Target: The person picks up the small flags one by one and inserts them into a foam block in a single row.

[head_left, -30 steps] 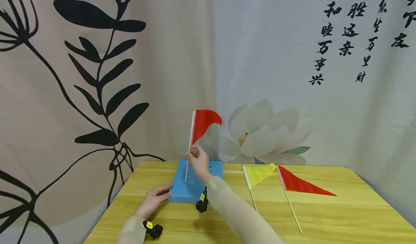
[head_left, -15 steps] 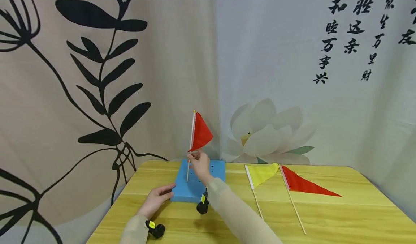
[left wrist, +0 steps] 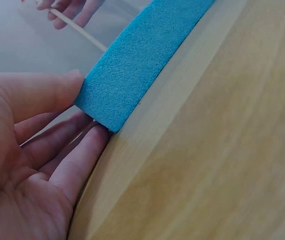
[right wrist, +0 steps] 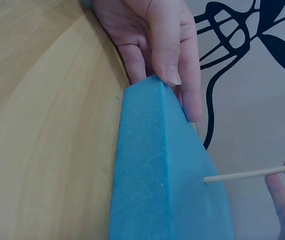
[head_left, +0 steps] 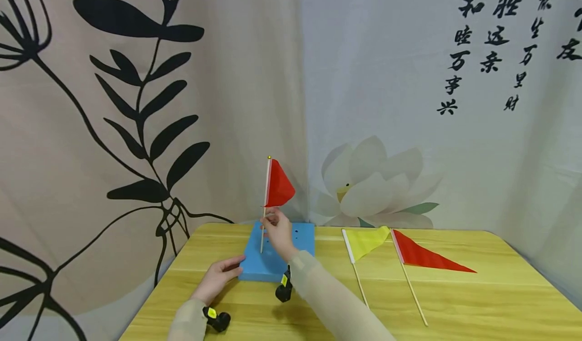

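Note:
A small red flag [head_left: 279, 185] stands upright on its thin stick, and my right hand [head_left: 279, 232] pinches that stick below the cloth. The stick's lower end meets the top of a blue foam block [head_left: 263, 265] with small holes in it; the right wrist view shows the stick [right wrist: 252, 174] standing at the block's surface. How deep it goes is hidden. At the block's near left corner, my left hand [head_left: 217, 279] holds on with thumb and fingers. From the left wrist, the thumb and fingers meet the blue corner [left wrist: 117, 80] from two sides.
On the wooden table [head_left: 454, 300], right of the block, lie a yellow flag [head_left: 367, 242] and another red flag [head_left: 427, 254], sticks toward the front. A printed curtain [head_left: 254, 78] hangs behind the table's back edge.
The upright red flag has come down slightly, and its cloth, first spread to the right, now droops. The left hand stays at the block's corner. The view has shifted a little.

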A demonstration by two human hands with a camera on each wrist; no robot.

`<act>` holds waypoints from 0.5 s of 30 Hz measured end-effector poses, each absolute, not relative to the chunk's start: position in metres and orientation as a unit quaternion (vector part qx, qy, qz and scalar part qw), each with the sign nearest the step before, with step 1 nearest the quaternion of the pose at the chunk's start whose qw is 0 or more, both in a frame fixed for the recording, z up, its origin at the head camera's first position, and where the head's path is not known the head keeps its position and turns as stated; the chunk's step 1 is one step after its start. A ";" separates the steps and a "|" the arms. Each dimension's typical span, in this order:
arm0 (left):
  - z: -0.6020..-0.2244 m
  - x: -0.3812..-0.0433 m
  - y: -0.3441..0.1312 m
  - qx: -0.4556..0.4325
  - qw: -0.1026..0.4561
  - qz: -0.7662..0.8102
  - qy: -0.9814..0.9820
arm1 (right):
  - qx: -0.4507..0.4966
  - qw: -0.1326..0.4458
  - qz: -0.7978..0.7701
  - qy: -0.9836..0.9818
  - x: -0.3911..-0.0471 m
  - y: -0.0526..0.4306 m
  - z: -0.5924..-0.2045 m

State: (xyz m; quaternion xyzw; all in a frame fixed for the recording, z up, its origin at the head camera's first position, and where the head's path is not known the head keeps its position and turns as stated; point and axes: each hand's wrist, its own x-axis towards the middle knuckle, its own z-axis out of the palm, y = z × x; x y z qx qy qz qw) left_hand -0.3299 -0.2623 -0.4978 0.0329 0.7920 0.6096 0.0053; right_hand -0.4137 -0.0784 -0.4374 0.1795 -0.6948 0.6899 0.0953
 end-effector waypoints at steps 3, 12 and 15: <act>-0.499 -0.331 -0.261 0.039 0.004 0.609 0.792 | 0.177 0.098 0.687 -0.698 -0.413 -0.076 -0.437; -0.499 -0.329 -0.262 0.044 0.007 0.610 0.791 | 0.176 0.067 0.697 -0.692 -0.413 -0.064 -0.438; -0.498 -0.329 -0.263 0.046 0.010 0.610 0.791 | 0.175 0.053 0.709 -0.681 -0.413 -0.059 -0.438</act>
